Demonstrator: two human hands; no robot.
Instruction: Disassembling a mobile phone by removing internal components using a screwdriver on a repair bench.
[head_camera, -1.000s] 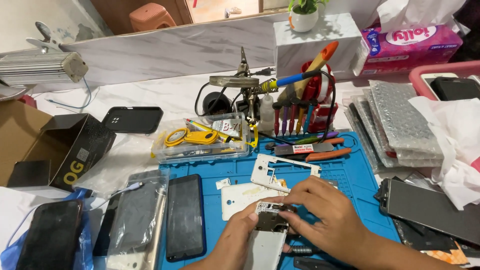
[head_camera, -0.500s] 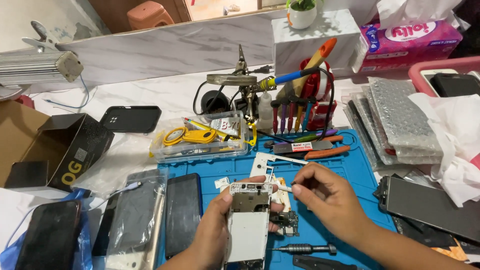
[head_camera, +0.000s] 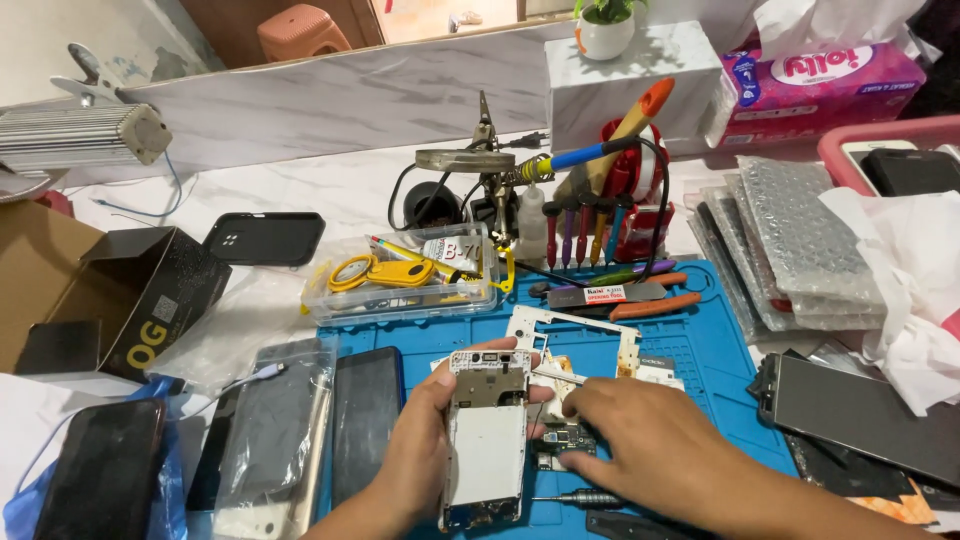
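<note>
An opened phone chassis (head_camera: 487, 440), white and silver with its inner side up, is held upright along its length by the left hand (head_camera: 425, 455); the fingers are closed around its left edge and the thumb is seen at its upper right corner. The chassis is positioned over the blue work mat (head_camera: 700, 350), near the front edge of the surface. The right hand (head_camera: 655, 450) is laid palm-down just beside the chassis, with fingertips pressed on a small dark circuit board (head_camera: 562, 440) on the mat; whether the board is gripped cannot be told. A white phone frame (head_camera: 572, 335) is observed behind both hands. A small screwdriver (head_camera: 580, 497) is noted lying on the mat under the right wrist. A clear plastic box (head_camera: 405, 280) of parts is set behind the mat.
</note>
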